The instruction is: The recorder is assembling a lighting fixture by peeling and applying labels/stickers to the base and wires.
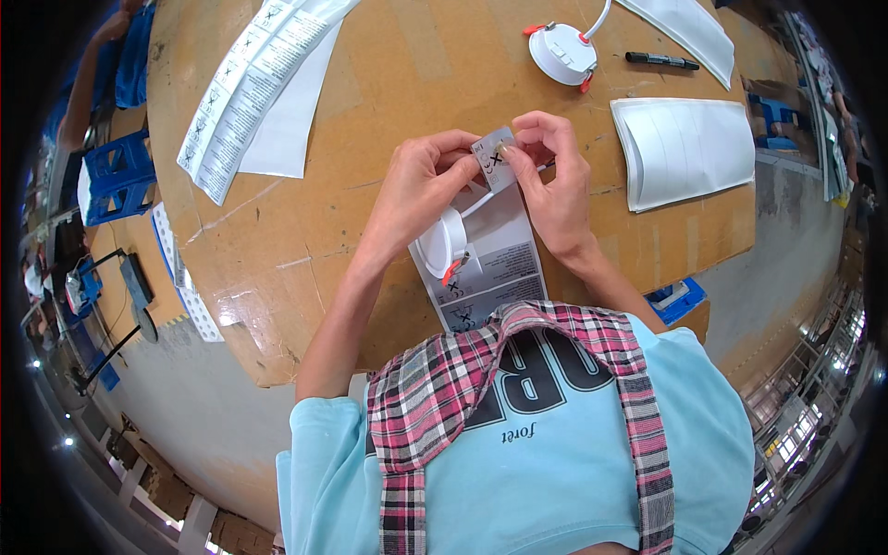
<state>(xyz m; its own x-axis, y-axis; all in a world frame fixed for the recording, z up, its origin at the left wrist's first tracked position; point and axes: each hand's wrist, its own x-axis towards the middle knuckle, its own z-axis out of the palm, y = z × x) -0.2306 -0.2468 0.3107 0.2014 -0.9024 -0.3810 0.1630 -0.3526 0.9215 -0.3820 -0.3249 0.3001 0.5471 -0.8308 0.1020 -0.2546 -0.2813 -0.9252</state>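
Observation:
Between my two hands is a small grey printed label (492,160), held up over the table. My left hand (418,183) pinches its left edge with thumb and forefinger. On the other side my right hand (558,185) grips it with thumb and curled fingers. A white cable (478,203) runs up behind the label from a round white downlight (441,244) with a red spring clip. This downlight rests near my left wrist, on a strip of printed labels (504,268) that reaches toward my body. Whether the label touches the cable is hidden by my fingers.
A brown cardboard-topped table (305,250) lies before me. At its far left is a long label sheet (242,88) over white paper. Far right are another downlight (562,54), a black marker (661,61) and stacked white sheets (686,153). Blue stools (117,176) stand left.

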